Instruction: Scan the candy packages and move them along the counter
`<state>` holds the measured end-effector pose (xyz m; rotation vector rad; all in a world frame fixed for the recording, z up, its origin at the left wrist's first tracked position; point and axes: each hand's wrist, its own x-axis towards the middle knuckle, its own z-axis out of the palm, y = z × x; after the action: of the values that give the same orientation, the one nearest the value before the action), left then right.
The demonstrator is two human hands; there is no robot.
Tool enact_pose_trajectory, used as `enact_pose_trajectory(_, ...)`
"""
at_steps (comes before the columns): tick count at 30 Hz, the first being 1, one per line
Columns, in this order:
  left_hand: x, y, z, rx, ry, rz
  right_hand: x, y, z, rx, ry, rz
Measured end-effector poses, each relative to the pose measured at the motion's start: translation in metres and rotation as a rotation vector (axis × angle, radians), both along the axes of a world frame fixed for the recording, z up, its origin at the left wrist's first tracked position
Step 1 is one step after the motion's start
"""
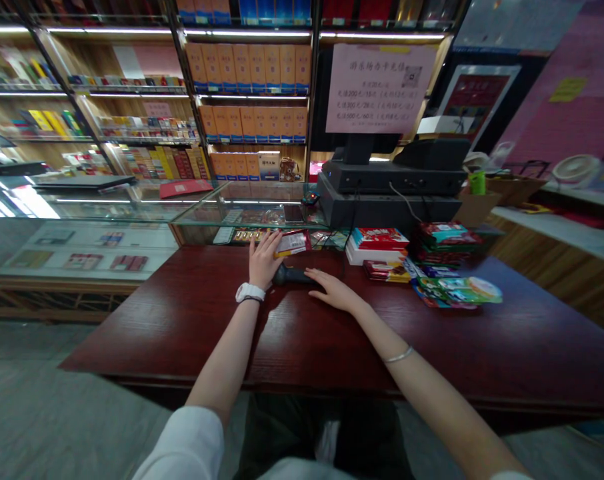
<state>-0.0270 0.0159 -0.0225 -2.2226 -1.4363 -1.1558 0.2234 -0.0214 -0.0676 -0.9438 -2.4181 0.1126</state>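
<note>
A red and yellow snack packet (293,243) with a white label, its barcode side facing me, is held at its left end by my left hand (265,260). Part of that end is hidden by the fingers. Just below it a black handheld barcode scanner (298,275) lies on the dark red wooden table (192,327), its head close to my left palm. My right hand (332,291) is open, fingers stretched out and thumb apart, with the fingertips on the scanner's handle end.
Right of my hands lie red and white boxes (379,245), chocolate packets (388,270) and a pile of colourful snack bags (455,291). Behind them stands a black cash register (392,180) with a paper sign (375,90). A glass display counter (252,200) borders the table's far edge.
</note>
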Motion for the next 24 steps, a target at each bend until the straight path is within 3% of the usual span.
enact_pose_trajectory(7,0.004,-0.005,0.004,-0.012,0.000,-0.003,0.007,0.006,0.007,-0.024,0.042,-0.053)
enact_pose_trajectory(18,0.011,-0.005,0.002,-0.013,0.035,-0.036,0.057,0.007,0.028,-0.181,0.014,-0.104)
enact_pose_trajectory(24,0.012,-0.005,0.001,-0.011,0.023,-0.044,0.044,-0.005,0.032,-0.191,-0.065,-0.143)
